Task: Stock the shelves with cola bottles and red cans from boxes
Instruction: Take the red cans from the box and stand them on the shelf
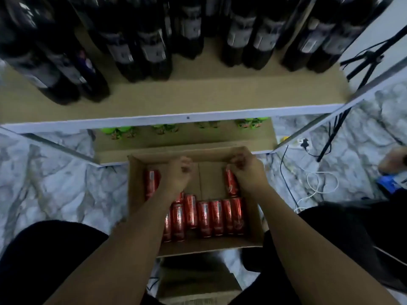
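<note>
While both hands reach into the box (136,183) on the floor, the right hand (247,172) has its fingers wrapped around a far can (231,183); the left hand (178,176) looks curled over another, its grip hidden. Full, smooth, rigid cans: hold them round the middle.

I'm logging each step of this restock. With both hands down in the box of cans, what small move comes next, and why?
Probably lift: the right hand grips a red can, and the left hand curls over another at the cardboard box wall.
</note>
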